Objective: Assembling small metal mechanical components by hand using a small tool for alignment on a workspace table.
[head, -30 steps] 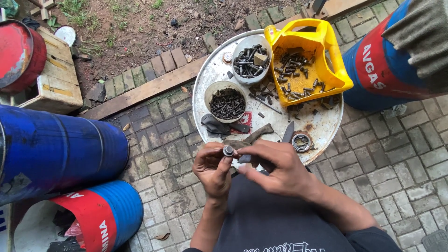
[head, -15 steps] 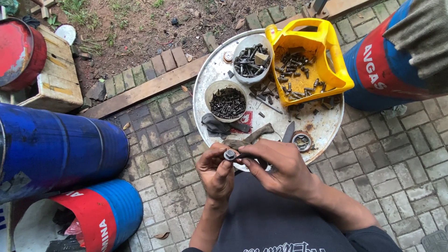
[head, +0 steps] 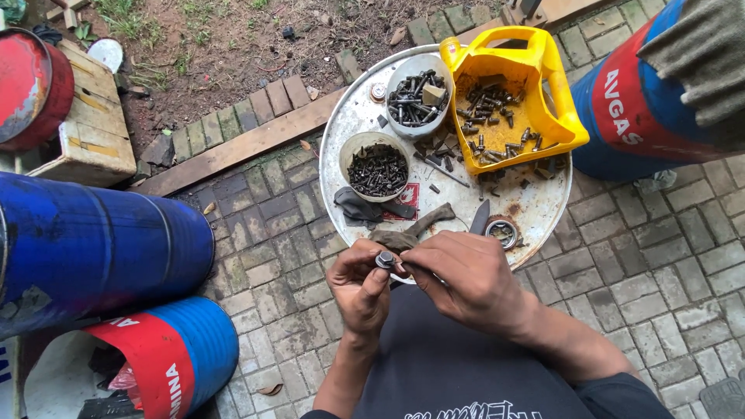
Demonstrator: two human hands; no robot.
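Observation:
My left hand pinches a small grey bolt with a washer between thumb and fingers. My right hand closes around the bolt's other end, right against the left hand. Both hands hover at the near edge of a round metal tray. On the tray stand a white bowl of dark screws, a second bowl of bolts and a cut yellow jug holding rusty bolts. A bearing ring and a dark tool with a wooden handle lie just beyond my fingers.
Blue drums lie at the left and lower left; another blue and red drum stands at the right. A wooden crate and a red drum are far left. A plank edges the paving.
Both hands have stayed together on the small bolt, shifting only slightly; the fingers have turned a little around it. Nothing on the tray has moved.

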